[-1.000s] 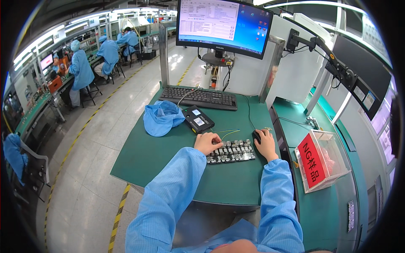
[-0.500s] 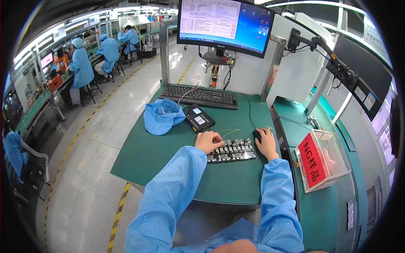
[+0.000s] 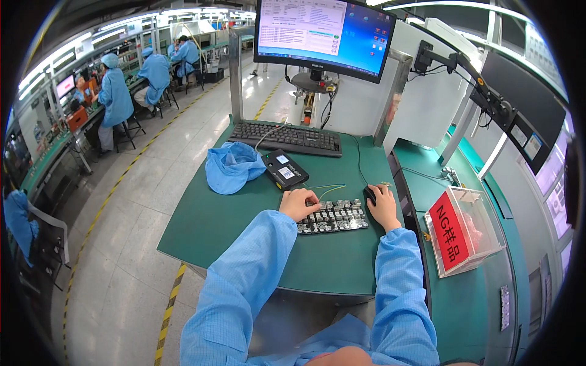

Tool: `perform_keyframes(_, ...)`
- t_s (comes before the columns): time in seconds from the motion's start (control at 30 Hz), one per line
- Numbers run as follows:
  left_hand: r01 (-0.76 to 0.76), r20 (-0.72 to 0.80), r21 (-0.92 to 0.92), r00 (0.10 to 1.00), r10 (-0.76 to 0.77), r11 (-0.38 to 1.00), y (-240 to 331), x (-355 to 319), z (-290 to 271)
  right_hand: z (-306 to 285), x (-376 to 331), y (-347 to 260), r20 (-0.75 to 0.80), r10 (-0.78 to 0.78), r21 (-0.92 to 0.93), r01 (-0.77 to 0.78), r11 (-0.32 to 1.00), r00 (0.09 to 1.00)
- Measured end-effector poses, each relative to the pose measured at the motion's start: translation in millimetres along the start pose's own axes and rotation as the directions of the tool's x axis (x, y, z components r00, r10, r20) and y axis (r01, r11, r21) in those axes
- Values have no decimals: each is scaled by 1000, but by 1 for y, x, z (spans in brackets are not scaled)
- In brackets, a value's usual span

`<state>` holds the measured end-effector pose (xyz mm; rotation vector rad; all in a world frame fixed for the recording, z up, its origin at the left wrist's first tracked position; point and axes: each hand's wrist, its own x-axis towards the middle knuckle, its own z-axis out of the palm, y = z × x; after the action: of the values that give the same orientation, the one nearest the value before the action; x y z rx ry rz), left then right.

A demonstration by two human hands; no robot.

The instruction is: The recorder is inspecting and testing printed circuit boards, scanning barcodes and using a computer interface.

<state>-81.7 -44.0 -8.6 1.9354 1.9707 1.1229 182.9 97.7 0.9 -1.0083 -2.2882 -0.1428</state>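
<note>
A panel of small circuit boards with rows of silvery metal parts (image 3: 336, 218) lies on the green table in front of me. My left hand (image 3: 298, 204) rests at its far left corner, thumb and fingers closed together. Whatever they pinch is hidden. Thin yellow and green wires (image 3: 332, 188) run from a black box with a small lit screen (image 3: 285, 171) toward that hand and the panel. To the right of the panel, my right hand (image 3: 383, 207) is curled over a black computer mouse (image 3: 370, 194), which shows partly under the fingers.
Beyond the box stands a black keyboard (image 3: 287, 138) below a lit monitor (image 3: 320, 36). A blue cloth cap (image 3: 234, 168) lies left of the box. On the right-hand bench sits a clear bin with a red label (image 3: 465, 232). Co-workers in blue (image 3: 114, 94) are far left.
A small round mark on the monitor has gone from yellow to green, and a highlighted row now shows beside it. Both hands stay in place; the view has shifted slightly.
</note>
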Motion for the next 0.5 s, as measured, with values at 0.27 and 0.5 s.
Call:
perform_keyframes(0.27, -3, -2, -6, 1000, 3, 1000, 1, 0, -1, 2, 0, 2, -9, 0, 0, 0, 1000, 1000)
perform_keyframes(0.5, -5, -1, -11, 1000, 5, 1000, 0, 0, 0, 1, 0, 1, -17, -9, 5, 10, 1000, 1000)
